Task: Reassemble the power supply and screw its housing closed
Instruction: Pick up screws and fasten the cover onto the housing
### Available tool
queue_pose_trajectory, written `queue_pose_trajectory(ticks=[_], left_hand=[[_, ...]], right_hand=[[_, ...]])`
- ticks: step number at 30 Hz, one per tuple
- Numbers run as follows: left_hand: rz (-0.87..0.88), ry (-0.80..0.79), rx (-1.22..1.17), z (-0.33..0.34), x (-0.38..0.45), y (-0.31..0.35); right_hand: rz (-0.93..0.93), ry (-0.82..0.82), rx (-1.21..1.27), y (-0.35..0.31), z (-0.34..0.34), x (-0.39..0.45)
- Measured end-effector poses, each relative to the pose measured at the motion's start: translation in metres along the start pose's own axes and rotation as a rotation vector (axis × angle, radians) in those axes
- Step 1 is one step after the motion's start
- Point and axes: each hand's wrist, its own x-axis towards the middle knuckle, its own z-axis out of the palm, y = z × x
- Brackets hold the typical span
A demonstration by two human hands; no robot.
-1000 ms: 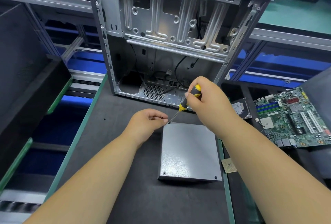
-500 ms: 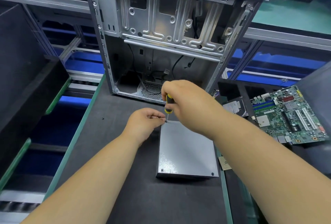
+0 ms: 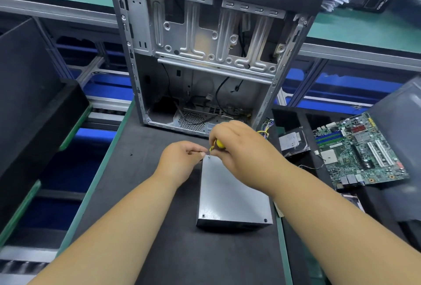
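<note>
The grey power supply (image 3: 230,195) lies flat on the black mat, lid up, with screws showing at its two near corners. My right hand (image 3: 241,148) grips a yellow and black screwdriver (image 3: 218,143), held nearly upright over the far left corner of the lid. A screw (image 3: 209,157) sits in that corner. My left hand (image 3: 182,161) is beside the same corner, fingers curled with the fingertips pinched together at the screwdriver's shaft. The shaft itself is mostly hidden by my hands.
An open computer case (image 3: 209,56) stands just behind the power supply. To the right lie a hard drive (image 3: 292,142) and a green motherboard (image 3: 362,150). A dark panel (image 3: 401,148) leans at far right. Black bins (image 3: 34,107) sit on the left.
My right hand swung the screwdriver from a slant to nearly upright over the far left corner. The left hand stayed at that corner.
</note>
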Motion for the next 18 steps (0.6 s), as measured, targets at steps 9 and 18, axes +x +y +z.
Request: queue_pose_trajectory(ticks=[9,18], left_hand=[[0.084,0.077,-0.003,-0.003,-0.007,0.008],[0.131,0.08,-0.124,0.0,-0.008,0.015]], right_hand=[[0.211,0.189,0.132,0.011,-0.017,0.001],[0.275,0.23,0.288,0.01,-0.024,-0.005]])
